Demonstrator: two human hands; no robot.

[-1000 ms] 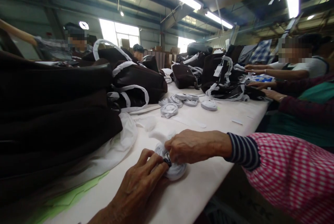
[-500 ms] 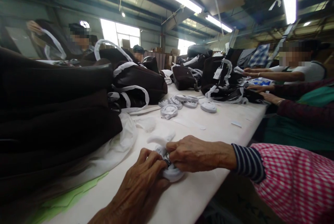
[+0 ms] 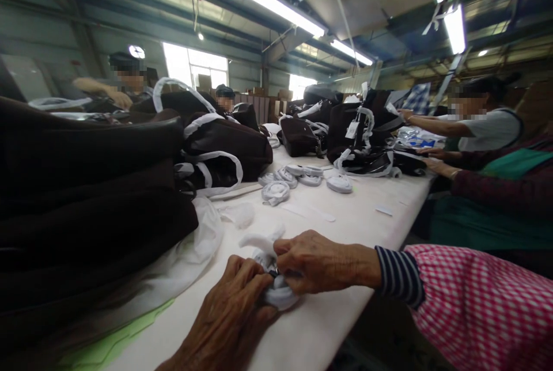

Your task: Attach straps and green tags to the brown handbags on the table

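A strap [image 3: 283, 298] wrapped in white covering lies coiled on the table, between both hands. My left hand [image 3: 235, 302] presses on its near left side, fingers bent and closed on the coil. From the right, my right hand [image 3: 317, 261] pinches the coil near a small dark metal part. One loose white end [image 3: 254, 241] curves out beyond the fingers. The fingertips partly hide the middle of the coil. Farther up the table sit several finished-looking white strap coils [image 3: 275, 192], with a separate one [image 3: 339, 184] to their right.
A large stack of dark bags [image 3: 90, 186] rises on the left over white sheeting [image 3: 185, 261] and green sheets [image 3: 116, 333]. More dark bags [image 3: 228, 149] with white-wrapped handles stand behind. Co-workers' hands [image 3: 440, 166] handle bags at right. The table's right edge runs close to my right forearm.
The view has shifted slightly. My hands stay on the coil, nearly unchanged. At far left, a co-worker's raised bag has come down.
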